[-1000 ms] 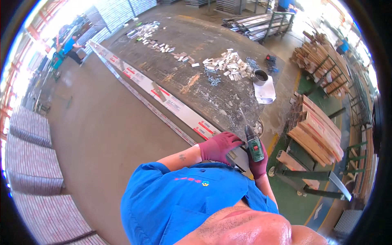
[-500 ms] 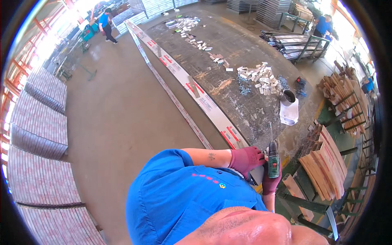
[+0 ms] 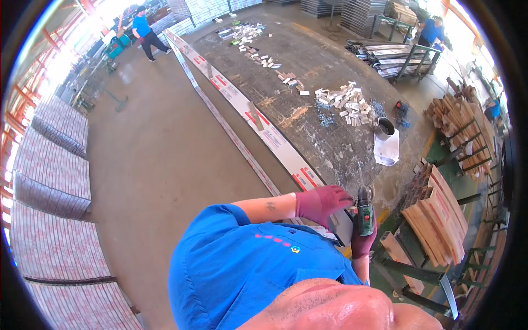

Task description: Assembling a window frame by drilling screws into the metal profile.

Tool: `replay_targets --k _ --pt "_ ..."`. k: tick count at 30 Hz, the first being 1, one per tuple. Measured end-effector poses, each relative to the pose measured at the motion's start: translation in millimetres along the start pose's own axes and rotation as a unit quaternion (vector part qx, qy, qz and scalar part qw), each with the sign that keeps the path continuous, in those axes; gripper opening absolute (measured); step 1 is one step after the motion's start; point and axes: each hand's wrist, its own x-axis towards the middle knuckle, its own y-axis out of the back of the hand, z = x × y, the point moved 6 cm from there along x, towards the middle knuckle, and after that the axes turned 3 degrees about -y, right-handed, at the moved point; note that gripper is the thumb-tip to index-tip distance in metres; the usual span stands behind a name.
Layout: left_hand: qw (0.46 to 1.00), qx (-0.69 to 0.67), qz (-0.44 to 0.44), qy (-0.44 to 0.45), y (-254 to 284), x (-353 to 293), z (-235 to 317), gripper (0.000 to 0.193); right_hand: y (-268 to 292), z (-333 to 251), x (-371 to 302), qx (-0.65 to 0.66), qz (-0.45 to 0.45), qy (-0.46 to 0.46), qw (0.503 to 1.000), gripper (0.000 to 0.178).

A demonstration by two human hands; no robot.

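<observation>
My right hand (image 3: 363,245), in a dark red glove, is closed around the grip of a green and black cordless drill (image 3: 365,214). The drill's long thin bit points away from me. Just left of it, my left hand (image 3: 323,202), gloved alike, is over the near end of a long white board with red printed patches (image 3: 275,140). Its fingers are stretched toward the drill and look apart; their tips are partly hard to make out. A small flat wooden block (image 3: 254,116) lies across the board farther along. A narrow printed strip (image 3: 234,130) runs along the board's left side.
On the dark worktable (image 3: 324,148) lie a heap of pale blocks (image 3: 352,102), blue screws (image 3: 325,118), a round tin (image 3: 384,128) and a white sheet (image 3: 386,150). Stacked profiles (image 3: 60,236) stand left, wooden planks (image 3: 434,217) right. A person (image 3: 144,33) is far left.
My left hand has moved left and slightly away from me, off the drill's side, its fingers loosening. The drill has shifted slightly left. The far person has taken a step.
</observation>
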Motion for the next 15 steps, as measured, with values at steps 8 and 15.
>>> replay_targets --k 8,15 --pt "0.933 0.051 0.282 0.217 142 -53 -55 0.089 3 8 -1 0.005 0.02 -0.002 1.0 0.048" --pt "0.951 0.074 0.19 0.233 114 -56 -65 0.088 0 10 0 0.028 -0.015 0.009 0.999 0.05"
